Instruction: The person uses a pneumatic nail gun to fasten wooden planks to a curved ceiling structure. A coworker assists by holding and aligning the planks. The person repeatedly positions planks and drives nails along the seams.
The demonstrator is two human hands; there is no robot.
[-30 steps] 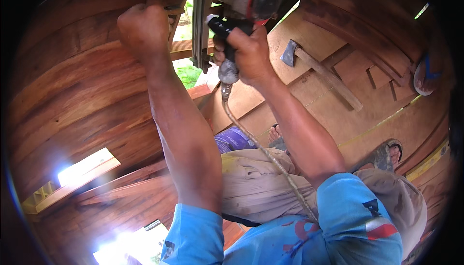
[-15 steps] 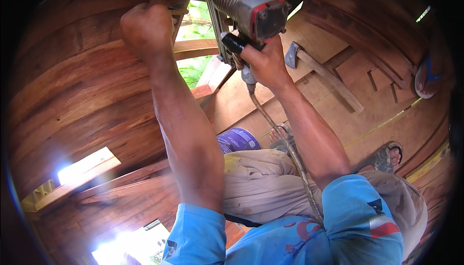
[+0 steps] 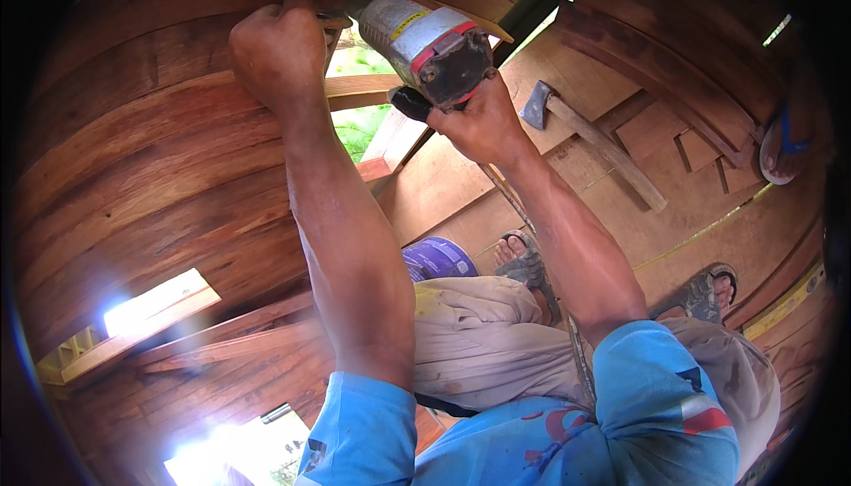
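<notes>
My right hand [image 3: 486, 127] is wrapped round the handle of a grey and red nail gun [image 3: 421, 38] with an air hose [image 3: 507, 186] trailing down from it. The gun's nose points up and left at the top planks, where dark shadow hides its tip. My left hand [image 3: 279, 56] is closed at the end of an upper wooden plank [image 3: 191, 3] of the wall, its thumb pressed against the wood. Its fingers are partly hidden behind the hand. A gap showing green leaves lies between the two hands.
A hatchet [image 3: 603, 145] with a wooden handle lies on the plywood floor [image 3: 443, 167]. Beside it are loose wood offcuts [image 3: 651, 127] and stacked planks [image 3: 656, 69]. A purple bucket [image 3: 441, 258] stands near my feet. Another person's sandalled foot [image 3: 784, 153] is at the right.
The nail gun has moved left and tilted, its nose now turned toward the planks beside my left hand. My left hand has shifted only slightly.
</notes>
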